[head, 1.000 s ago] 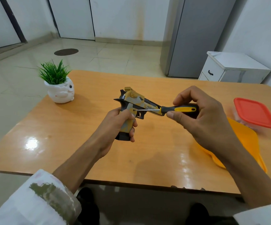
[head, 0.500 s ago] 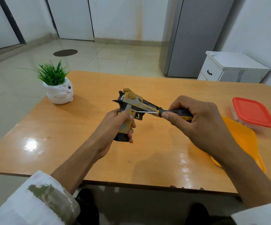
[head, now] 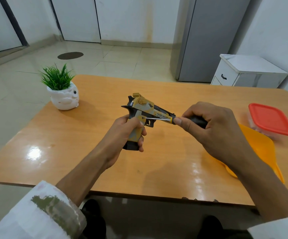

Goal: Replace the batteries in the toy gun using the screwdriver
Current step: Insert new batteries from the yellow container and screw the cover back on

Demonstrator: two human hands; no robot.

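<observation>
A potted plant [head: 60,88] and red-lidded box [head: 270,121] flank the table [head: 70,144]. The left hand [head: 122,133] grips the toy gun [head: 143,114]; the right hand [head: 214,128] grips the screwdriver [head: 158,119], tip at its grip.

Single head-worn wide-angle view, facing forward and down, close above table [head: 62,135]

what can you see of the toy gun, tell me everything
The toy gun is a pistol-shaped toy, plastic by its look, in tan and grey camouflage with dark parts and a black base under the grip. Lettering runs along its side. It is held above the table, grip down, muzzle to the right. The left hand wraps the grip; the screwdriver held by the right hand has its tip against the side above the grip.
</observation>
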